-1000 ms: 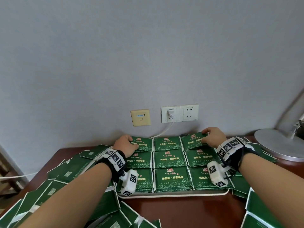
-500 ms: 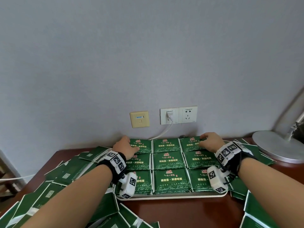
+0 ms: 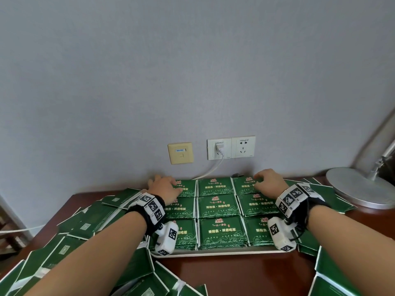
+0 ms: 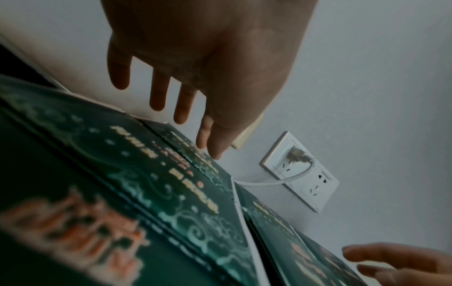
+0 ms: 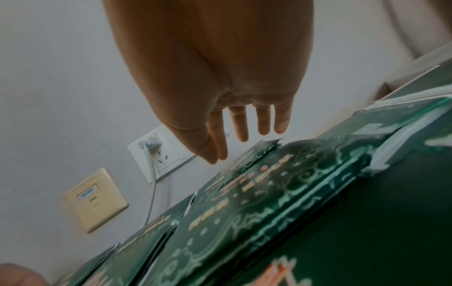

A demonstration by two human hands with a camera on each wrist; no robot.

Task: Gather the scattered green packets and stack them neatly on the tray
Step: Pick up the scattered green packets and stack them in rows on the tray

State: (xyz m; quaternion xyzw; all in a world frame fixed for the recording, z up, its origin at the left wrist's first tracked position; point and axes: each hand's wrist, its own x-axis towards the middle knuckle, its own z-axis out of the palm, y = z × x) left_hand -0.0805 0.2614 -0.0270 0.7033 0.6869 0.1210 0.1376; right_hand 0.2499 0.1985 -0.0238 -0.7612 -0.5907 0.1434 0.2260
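Green packets with gold print lie in a three-by-three grid of stacks [image 3: 217, 207] on a white tray [image 3: 213, 253] against the wall. My left hand [image 3: 164, 185] is over the far-left stack [image 4: 159, 183], fingers [image 4: 181, 114] straight and spread, tips at its far edge. My right hand [image 3: 267, 183] is over the far-right stack [image 5: 281, 193], fingers [image 5: 240, 133] straight, just above the packet. Neither hand holds anything. Whether the fingertips touch the packets is not clear.
Loose green packets [image 3: 85, 223] cover the brown table left of the tray, more [image 3: 333, 280] lie at the right and front. A round metal lamp base [image 3: 359, 189] stands at the right. Wall sockets [image 3: 230, 147] with a white cable [image 3: 210, 170] sit behind the tray.
The far-right packet lay skewed under my right hand a second ago; it now lies square in its row. Both hands have eased off the far packets with fingers straightened.
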